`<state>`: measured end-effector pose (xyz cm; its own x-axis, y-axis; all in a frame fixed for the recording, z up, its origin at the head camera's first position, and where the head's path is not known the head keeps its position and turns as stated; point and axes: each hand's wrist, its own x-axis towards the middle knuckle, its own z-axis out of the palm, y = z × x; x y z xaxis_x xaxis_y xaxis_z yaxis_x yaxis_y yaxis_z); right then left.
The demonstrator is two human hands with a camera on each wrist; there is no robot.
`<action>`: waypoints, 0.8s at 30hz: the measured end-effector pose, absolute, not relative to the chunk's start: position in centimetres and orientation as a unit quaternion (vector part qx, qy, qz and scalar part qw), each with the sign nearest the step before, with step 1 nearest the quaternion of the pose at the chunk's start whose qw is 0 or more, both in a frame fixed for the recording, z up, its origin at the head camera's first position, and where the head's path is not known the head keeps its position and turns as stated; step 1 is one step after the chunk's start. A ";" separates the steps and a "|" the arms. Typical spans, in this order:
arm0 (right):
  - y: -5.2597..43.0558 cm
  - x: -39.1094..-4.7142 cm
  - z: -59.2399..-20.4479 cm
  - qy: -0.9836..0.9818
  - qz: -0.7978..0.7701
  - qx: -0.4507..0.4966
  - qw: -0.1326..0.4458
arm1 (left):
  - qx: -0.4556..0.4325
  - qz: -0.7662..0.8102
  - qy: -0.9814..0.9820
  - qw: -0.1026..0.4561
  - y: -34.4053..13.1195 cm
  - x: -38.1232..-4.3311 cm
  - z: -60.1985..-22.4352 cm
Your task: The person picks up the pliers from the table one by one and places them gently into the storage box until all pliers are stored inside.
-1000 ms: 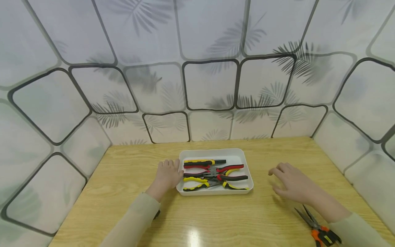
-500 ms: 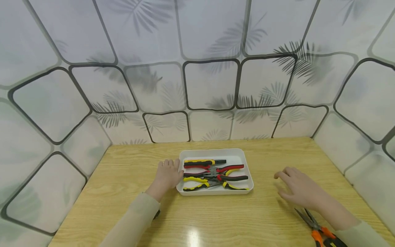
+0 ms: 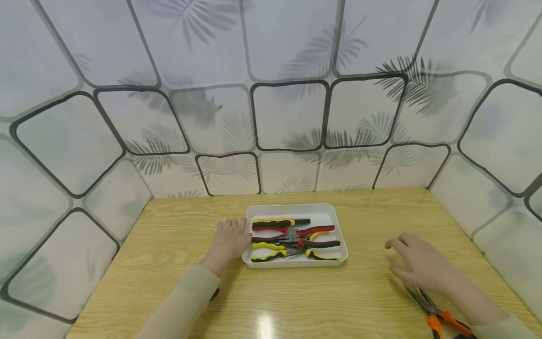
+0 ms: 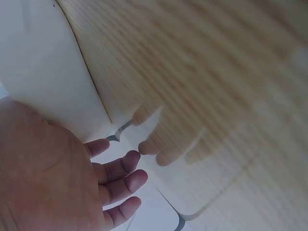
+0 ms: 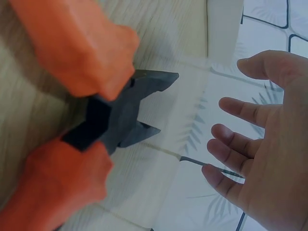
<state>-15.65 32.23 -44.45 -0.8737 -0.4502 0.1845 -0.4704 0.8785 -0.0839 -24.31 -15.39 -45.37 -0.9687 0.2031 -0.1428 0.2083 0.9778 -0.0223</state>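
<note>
A white tray [image 3: 294,264] holds several pairs of pliers, some with red and black handles [image 3: 316,230], others with yellow and black ones [image 3: 271,258]. My left hand [image 3: 229,239] is at the tray's left end, fingers loosely extended; the left wrist view shows its palm [image 4: 48,178] beside the white wall. My right hand [image 3: 423,263] hovers above the table right of the tray, fingers apart and slightly bent, holding nothing. Under its wrist lie orange-handled pliers [image 3: 433,310], spread apart. In the right wrist view those pliers [image 5: 108,118] appear large, beside the bare fingers.
A small dark object [image 3: 215,294] peeks out from under the left sleeve, mostly hidden. The wooden table [image 3: 305,301] meets patterned walls [image 3: 288,172] at the back and both sides.
My right hand has drawn back, toward the lower right, away from the tray and over the orange-handled pliers. The left hand and tray have stayed in place.
</note>
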 end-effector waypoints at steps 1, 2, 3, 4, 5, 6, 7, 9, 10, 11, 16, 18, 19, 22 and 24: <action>32.3 -15.5 -44.5 -0.966 0.063 0.237 0.080 | 0.103 -0.020 0.992 0.072 -15.4 -24.3 -45.4; 32.5 -15.4 -44.5 -0.966 0.063 0.236 0.080 | 0.103 -0.021 0.992 0.076 -15.4 -24.3 -45.4; 32.6 -15.2 -44.5 -0.967 0.063 0.235 0.079 | 0.103 -0.021 0.992 0.075 -15.3 -24.2 -45.3; 32.7 -15.1 -44.5 -0.967 0.064 0.234 0.080 | 0.103 -0.022 0.992 0.076 -15.3 -24.2 -45.3; 32.8 -15.0 -44.5 -0.967 0.065 0.233 0.080 | 0.103 -0.023 0.991 0.077 -15.3 -24.2 -45.3; 32.8 -14.9 -44.5 -0.967 0.065 0.233 0.082 | 0.103 -0.024 0.991 0.078 -15.3 -24.2 -45.3; 32.9 -14.8 -44.5 -0.967 0.066 0.233 0.082 | 0.102 -0.025 0.991 0.078 -15.3 -24.2 -45.2; 33.0 -14.7 -44.5 -0.966 0.065 0.234 0.087 | 0.102 -0.026 0.991 0.078 -15.3 -24.3 -45.3; 33.0 -14.7 -44.5 -0.966 0.065 0.233 0.087 | 0.102 -0.027 0.991 0.079 -15.4 -24.4 -45.4; 33.1 -14.6 -44.5 -0.967 0.064 0.232 0.086 | 0.103 -0.028 0.991 0.079 -15.5 -24.4 -45.5; 33.2 -14.4 -44.5 -0.969 0.063 0.225 0.074 | 0.107 -0.024 0.992 0.069 -15.8 -24.9 -46.3; 33.4 -14.3 -44.5 -0.970 0.063 0.222 0.069 | 0.108 -0.022 0.992 0.066 -15.8 -24.9 -46.4; 33.4 -14.2 -44.6 -0.971 0.063 0.221 0.067 | 0.108 -0.023 0.992 0.067 -15.8 -24.9 -46.4; 33.7 -14.0 -44.7 -0.972 0.062 0.216 0.063 | 0.108 -0.026 0.991 0.069 -15.7 -24.7 -46.1; 33.8 -13.8 -44.7 -0.973 0.062 0.212 0.062 | 0.109 -0.029 0.991 0.071 -15.6 -24.6 -45.9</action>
<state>-13.81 33.83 -44.74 -0.9025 -0.4047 0.1477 -0.4201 0.9027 -0.0935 -24.59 -15.62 -45.92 -0.9663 0.2119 -0.1462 0.2201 0.9746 -0.0420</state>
